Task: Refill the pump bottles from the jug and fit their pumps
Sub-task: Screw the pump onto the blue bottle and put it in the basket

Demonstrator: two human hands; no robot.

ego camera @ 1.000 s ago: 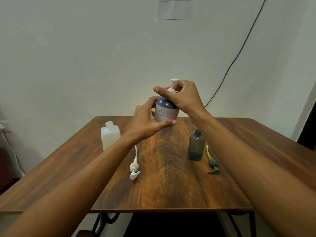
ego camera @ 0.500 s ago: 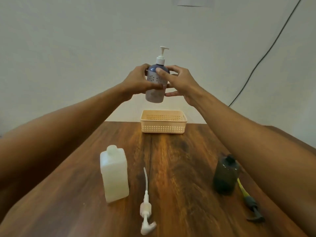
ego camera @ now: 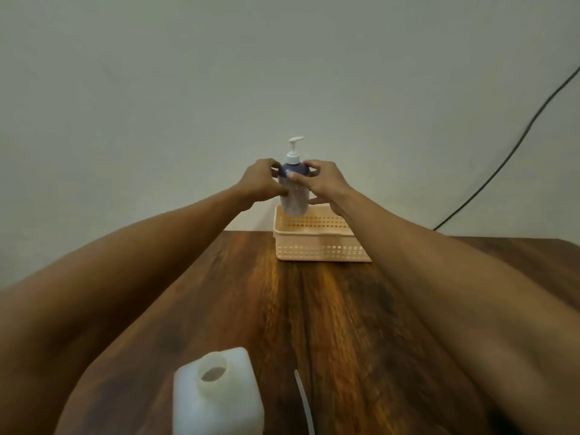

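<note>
Pump bottle (ego camera: 293, 196), clasped by both hands' grip, has dropped lower, now over the basket (ego camera: 320, 246).

No writing, label, brand or number can be read anywhere here. The bottle (ego camera: 293, 196) carries only a faint pale pattern on its lower body, too blurred to tell whether it holds any letters. The jug (ego camera: 216, 400) is plain white with no label showing, and the basket (ego camera: 320, 246) shows nothing but its grid of holes.
</note>
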